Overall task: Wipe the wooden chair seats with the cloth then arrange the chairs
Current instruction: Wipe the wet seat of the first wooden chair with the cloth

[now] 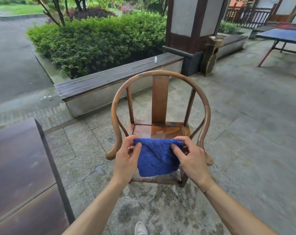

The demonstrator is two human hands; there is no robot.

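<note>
both hands hold a blue cloth (pixel 156 159) up in front of the chair (pixel 160 116), above its wet seat (pixel 159 131); left hand (pixel 127 157) and right hand (pixel 190 158) fingers pinch its top corners. a small bottle (pixel 155 59) stands on the bench (pixel 113 78) behind.

An outdoor courtyard or covered terrace beside a garden is shown. The ground is paved with grey stone slabs (pixel 245 133), damp in patches. A trimmed green hedge (pixel 96 39) is enclosed by a low planter wall topped with a dark wooden bench (pixel 110 78), and trees and lawn are seen behind it. A timber-framed pillar (pixel 194 22) is set at the corner. A blue table-tennis table (pixel 283 36) is placed to the right, and dark railings (pixel 250 16) are seen beyond.
</note>
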